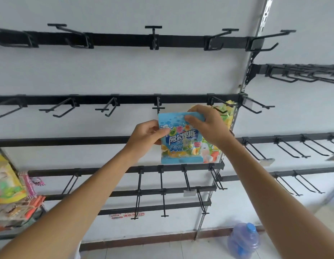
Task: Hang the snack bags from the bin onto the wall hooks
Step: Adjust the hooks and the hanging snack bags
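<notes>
A: At the second rail [87,99] from the top, mid-wall: blue snack bag [181,143] is held upright in both hands, print facing the camera.

B: Position vs hook?

A: Top edge sits just below the T-tipped hook [158,106] in the middle of that rail. Can't tell if they touch. The bag is not hanging; the hands carry it.

B: Left hand?

A: Left hand [145,135] grips the bag's left edge about halfway up. Thumb on the front, fingers [156,142] curled round behind.

B: Right?

A: Right hand [205,124] pinches the top right corner. Thumb [192,120] flat on the front, other fingers folded over the top edge.

B: Anything already up?

A: One yellow-green bag [225,113] on the next hook to the right, mostly hidden behind the right hand and wrist. Its lower end shows beside the blue bag's bottom right corner.

B: Rest of the scene?

A: Bare black hooks on the other rails. Snack packs [9,184] stacked on a shelf at far left. Blue water jug [243,239] on the floor by the wall.
</notes>
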